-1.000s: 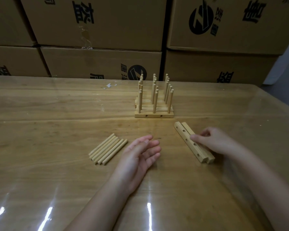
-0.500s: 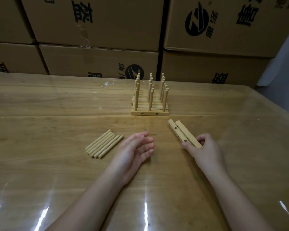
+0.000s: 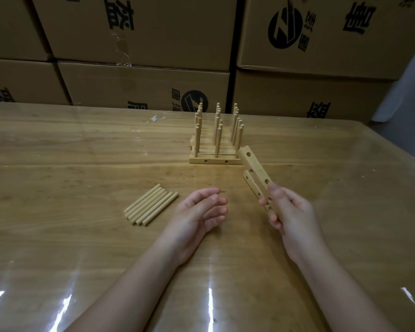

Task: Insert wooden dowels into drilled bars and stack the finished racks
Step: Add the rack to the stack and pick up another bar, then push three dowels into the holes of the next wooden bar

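Resting on the table [image 3: 82, 144], the stacked racks [image 3: 215, 159] stand ahead; right hand [image 3: 290, 212] grips one drilled bar [image 3: 254, 168] by its near end, long axis pointing away toward them; left hand [image 3: 199, 212], open, lies nearest the loose dowels [image 3: 151, 204].

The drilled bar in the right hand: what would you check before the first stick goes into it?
1. Grip: the right hand holds the drilled bar by its near end, off the table. Ok.
2. Holes: they show along the bar's face towards the camera. Ok.
3. Left hand: open and empty, free to fetch a stick. Ok.
4. Supply: loose sticks lie in a bundle just left of that hand. Ok.
5. Holes clean inside: cannot tell.
6. Finished racks: they stand further back, apart from both hands. Ok.
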A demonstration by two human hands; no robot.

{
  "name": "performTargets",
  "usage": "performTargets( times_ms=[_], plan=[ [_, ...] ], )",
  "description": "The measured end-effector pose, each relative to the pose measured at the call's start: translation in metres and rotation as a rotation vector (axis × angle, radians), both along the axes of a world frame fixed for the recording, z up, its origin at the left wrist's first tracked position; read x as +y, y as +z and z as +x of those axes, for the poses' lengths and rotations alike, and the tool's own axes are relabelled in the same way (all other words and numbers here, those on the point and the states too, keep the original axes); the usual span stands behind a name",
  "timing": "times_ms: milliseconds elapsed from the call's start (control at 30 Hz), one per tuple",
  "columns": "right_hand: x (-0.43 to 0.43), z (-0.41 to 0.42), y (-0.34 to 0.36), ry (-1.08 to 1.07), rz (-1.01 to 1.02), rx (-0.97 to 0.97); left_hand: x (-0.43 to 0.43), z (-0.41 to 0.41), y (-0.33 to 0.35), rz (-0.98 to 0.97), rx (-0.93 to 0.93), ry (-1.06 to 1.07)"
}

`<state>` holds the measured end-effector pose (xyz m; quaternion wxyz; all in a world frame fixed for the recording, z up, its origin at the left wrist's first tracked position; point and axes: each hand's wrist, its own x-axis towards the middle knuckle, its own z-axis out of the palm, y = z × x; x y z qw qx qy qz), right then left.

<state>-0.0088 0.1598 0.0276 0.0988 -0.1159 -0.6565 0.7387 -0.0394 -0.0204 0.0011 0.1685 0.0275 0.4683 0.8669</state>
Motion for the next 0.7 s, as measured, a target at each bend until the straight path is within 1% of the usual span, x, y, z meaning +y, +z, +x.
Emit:
performTargets(
  times_ms=[67, 133, 233, 300, 367, 533, 700],
  plan=[
    [-0.003, 0.001, -0.002, 0.047, -0.120, -0.033, 0.001, 0.001, 0.001, -0.025, 0.026, -0.005],
    [-0.010, 0.001, -0.005, 0.113, -0.298, -0.067, 0.003, 0.003, 0.000, -0.058, 0.060, -0.016],
    [-0.026, 0.003, -0.009, 0.281, -0.609, -0.119, 0.004, 0.003, -0.001, -0.082, 0.099, -0.030],
    [-0.033, 0.005, -0.011, 0.398, -0.713, -0.156, 0.004, 0.003, -0.002, -0.049, 0.097, -0.032],
    [-0.035, 0.006, -0.012, 0.461, -0.685, -0.159, 0.003, 0.003, -0.001, -0.036, 0.088, -0.036],
    [-0.040, 0.011, -0.013, 0.520, -0.530, -0.159, 0.003, 0.005, 0.002, -0.034, 0.065, -0.104],
    [-0.051, 0.014, -0.014, 0.482, -0.286, -0.129, 0.001, 0.005, 0.005, -0.075, 0.047, -0.057]
  ],
)
